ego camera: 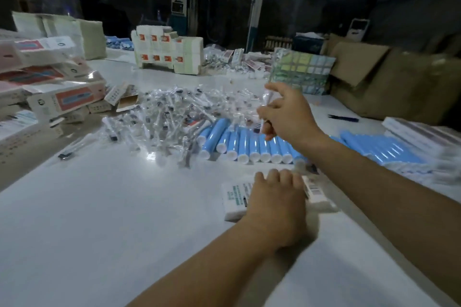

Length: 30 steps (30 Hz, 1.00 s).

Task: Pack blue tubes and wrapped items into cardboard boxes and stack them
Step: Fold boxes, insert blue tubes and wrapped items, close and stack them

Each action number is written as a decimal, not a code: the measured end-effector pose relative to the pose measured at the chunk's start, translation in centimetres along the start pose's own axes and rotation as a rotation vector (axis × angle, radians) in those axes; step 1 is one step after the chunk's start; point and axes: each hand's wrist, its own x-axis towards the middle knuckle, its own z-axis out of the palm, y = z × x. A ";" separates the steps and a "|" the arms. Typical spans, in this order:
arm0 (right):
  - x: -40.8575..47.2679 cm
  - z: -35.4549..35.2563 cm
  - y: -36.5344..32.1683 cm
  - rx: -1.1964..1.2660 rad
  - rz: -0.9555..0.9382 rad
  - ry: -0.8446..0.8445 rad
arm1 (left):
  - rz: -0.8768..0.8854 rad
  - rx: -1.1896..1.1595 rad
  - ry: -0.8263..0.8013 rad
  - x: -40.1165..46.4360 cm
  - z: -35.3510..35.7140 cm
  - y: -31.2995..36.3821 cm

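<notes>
My left hand [277, 197] rests on a small white box [235, 198] with green print, lying flat on the white table [112, 219]; its fingers curl over the box's far edge. My right hand [287, 113] hovers above a row of blue tubes [247, 142] and pinches a clear-wrapped item [266, 104] that sticks up from its fingers. A heap of wrapped items [169, 117] spreads across the table to the left of the tubes. More blue tubes [379, 148] lie to the right, partly behind my right forearm.
Packed pink-and-white boxes [55, 82] are piled at the left. Stacks of flat unfolded cartons [167, 51] stand at the back. A large brown cardboard box [394, 80] is at the right, a wrapped bundle [301, 71] beside it, and a dark pen [343, 118] lies near it.
</notes>
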 end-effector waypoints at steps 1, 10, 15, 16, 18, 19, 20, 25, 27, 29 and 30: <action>-1.3 -2.2 0.8 0.081 0.018 0.077 | 0.012 -0.016 0.018 0.1 -0.1 0.4; -10.3 -11.3 9.9 0.484 0.422 0.565 | 0.008 -0.047 0.082 0.1 0.3 0.3; -10.0 -8.6 9.5 0.424 0.378 0.555 | -0.038 -0.057 0.152 0.0 0.2 0.1; -10.1 -8.1 9.4 0.402 0.372 0.568 | -0.039 -0.059 0.159 0.0 0.1 0.1; -10.2 -7.3 9.1 0.350 0.365 0.590 | -0.039 -0.074 0.175 0.1 0.1 0.3; -10.3 -7.0 9.0 0.328 0.368 0.592 | -0.031 -0.084 0.175 0.1 0.2 0.4; -10.5 -6.9 8.8 0.313 0.376 0.578 | -0.026 -0.089 0.174 0.1 0.2 0.5; -11.7 -6.2 7.6 0.261 0.349 0.339 | -0.060 -0.067 0.199 0.5 0.2 -0.3; -11.7 -6.4 7.1 0.298 0.324 0.283 | -0.071 -0.075 0.211 0.6 0.1 -0.8; -11.8 -6.4 6.7 0.301 0.315 0.198 | -0.062 -0.077 0.205 0.4 0.1 -1.0; -12.0 -6.3 6.4 0.311 0.320 0.143 | -0.045 -0.065 0.197 0.3 0.1 -0.9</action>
